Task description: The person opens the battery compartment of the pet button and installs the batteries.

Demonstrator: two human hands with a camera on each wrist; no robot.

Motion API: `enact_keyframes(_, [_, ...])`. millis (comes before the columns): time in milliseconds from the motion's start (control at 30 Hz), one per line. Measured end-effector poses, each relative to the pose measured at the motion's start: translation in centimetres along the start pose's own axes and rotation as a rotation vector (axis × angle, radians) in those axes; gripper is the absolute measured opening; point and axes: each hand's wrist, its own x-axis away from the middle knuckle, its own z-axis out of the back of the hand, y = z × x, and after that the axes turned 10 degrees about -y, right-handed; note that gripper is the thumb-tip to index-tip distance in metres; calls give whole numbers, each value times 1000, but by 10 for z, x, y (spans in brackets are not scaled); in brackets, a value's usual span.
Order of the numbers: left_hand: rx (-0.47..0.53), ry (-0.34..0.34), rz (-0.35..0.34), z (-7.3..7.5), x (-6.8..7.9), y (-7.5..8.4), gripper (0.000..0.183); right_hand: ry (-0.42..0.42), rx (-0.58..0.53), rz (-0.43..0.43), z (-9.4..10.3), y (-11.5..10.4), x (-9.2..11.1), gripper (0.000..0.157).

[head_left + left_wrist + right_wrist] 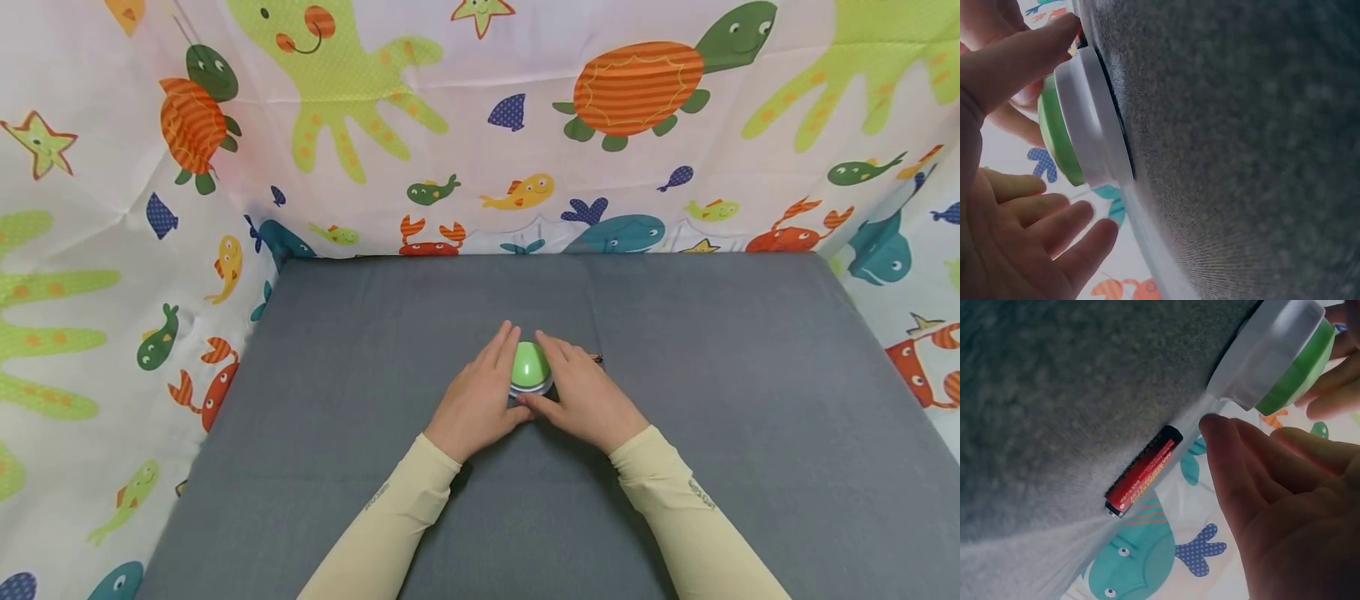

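Centrally, one green-topped white device (pixel 530 364) is set flat on the grey desk (pixel 750 350), presumably for stability; flanked by left hand (pixel 482 394) and right hand (pixel 588 396), fingers extended, clamped on nothing, seemingly to steady it; contact cannot be told. One battery (pixel 1144 472), laid beside.

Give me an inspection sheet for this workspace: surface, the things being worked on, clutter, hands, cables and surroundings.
Surface: grey, fabric-like, faintly creased.
Dome: green top on a white base, sitting on the surface between the hands.
Battery: red and black, lying on the surface to the right of the dome; mostly hidden in the head view.
Clutter: nothing seen.
Left hand: beside the dome, fingers extended; firm contact can't be confirmed.
Right hand: opposite side, fingers relaxed; contact likewise unclear.
Cables: nothing seen.
Surroundings: sea-animal cloth at the back and both sides.
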Motion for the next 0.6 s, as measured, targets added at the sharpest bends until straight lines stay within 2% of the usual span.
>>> enact_keyframes(167, [36,-15,-8,1,1,2,102,-14,1,9,-2,2,0,89])
enact_keyframes(333, [37,27,-29,2,2,2,82,-3,16,28,-3,2,-2,84])
enact_keyframes(600, [65,42,-20,1,2,1,76,4,28,39,-2,2,-2,81])
